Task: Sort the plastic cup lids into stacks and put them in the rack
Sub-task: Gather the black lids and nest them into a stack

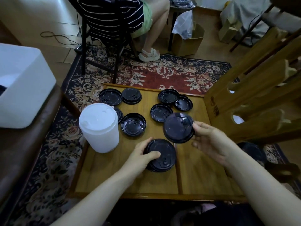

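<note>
My left hand [143,154] grips a short stack of black lids [162,156] near the middle of the low wooden table [130,180]. My right hand [210,141] pinches one black lid [178,127] by its right rim and holds it tilted just above and to the right of that stack. Several loose black lids [133,124] lie scattered over the far half of the table. A tall stack of white lids [100,127] stands at the table's left side. The wooden rack [247,101] with round holes stands at the right edge.
A white box [22,88] sits on a dark bench at the left. A person sits on a chair [101,51] beyond the table, a foot on the patterned rug [162,74]. Cardboard boxes [187,41] stand at the back right.
</note>
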Motion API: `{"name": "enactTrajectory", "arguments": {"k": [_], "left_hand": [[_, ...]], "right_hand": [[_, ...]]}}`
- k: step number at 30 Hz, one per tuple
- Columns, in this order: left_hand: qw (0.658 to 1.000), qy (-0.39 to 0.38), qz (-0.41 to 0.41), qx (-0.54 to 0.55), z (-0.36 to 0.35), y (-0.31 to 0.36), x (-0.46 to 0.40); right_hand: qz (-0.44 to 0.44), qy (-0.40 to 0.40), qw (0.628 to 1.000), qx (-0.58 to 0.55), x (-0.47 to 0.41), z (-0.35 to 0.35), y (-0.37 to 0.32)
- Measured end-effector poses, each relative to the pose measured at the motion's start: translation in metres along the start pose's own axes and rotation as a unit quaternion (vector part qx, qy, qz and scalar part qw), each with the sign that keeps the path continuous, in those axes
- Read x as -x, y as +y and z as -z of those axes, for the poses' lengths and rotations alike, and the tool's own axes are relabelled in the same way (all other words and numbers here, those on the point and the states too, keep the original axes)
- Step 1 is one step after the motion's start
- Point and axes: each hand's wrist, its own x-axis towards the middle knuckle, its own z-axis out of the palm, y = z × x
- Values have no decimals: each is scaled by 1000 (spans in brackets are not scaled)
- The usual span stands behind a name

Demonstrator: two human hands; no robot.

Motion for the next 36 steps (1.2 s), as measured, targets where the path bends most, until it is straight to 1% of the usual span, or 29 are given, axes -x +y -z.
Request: {"name": "enactTrajectory", "arguments": {"k": [1, 3, 4, 6, 7, 8, 11, 13, 15, 17, 22, 24, 26, 31, 34, 36], "left_hand": [[1000, -1, -2, -11, 2, 0, 1], [998, -28, -12, -47, 8, 3, 3], [995, -46, -21, -87, 11, 3, 4], [976, -65, -56, -200, 13, 2, 7], [964, -62, -77, -246, 11, 0, 8], [957, -51, -97, -268, 9, -3, 9], [962, -16, -135, -238, 6, -8, 7], [964, -1, -143, -226, 10, -7, 4], [959, 7, -155, -236, 12, -6, 2], [953, 13, -166, -253, 13, -6, 1], [952, 11, -157, -262, 16, -6, -2], [944, 8, -165, -284, 17, -6, -2], [934, 11, -181, -309, 18, -7, -2], [939, 22, -175, -295, 22, -4, -5], [937, -6, -172, -305, 21, -5, -5], [935, -13, -190, -299, 20, -5, -5]], "right_hand": [[-29, -16, 999, -20, 2, -1, 5], [-59, -27, 997, -35, 3, -2, 15], [-65, -25, 997, -35, 3, -2, 20], [-77, -23, 997, -20, 4, -2, 27], [-81, -27, 996, -1, 4, -2, 29], [-84, -31, 996, 24, 4, -2, 31], [-69, -13, 994, 86, 4, -3, 34], [-49, 0, 995, 86, 3, -6, 34], [-30, 0, 998, 63, 3, -11, 34], [-10, 12, 998, 64, 2, -16, 34], [30, 46, 989, 138, -1, -27, 35], [36, 41, 982, 182, -2, -28, 36], [30, 34, 979, 200, -3, -28, 38], [24, 9, 979, 202, -3, -32, 42], [42, 11, 978, 205, -4, -35, 44], [53, 4, 975, 214, -5, -36, 46]]}}
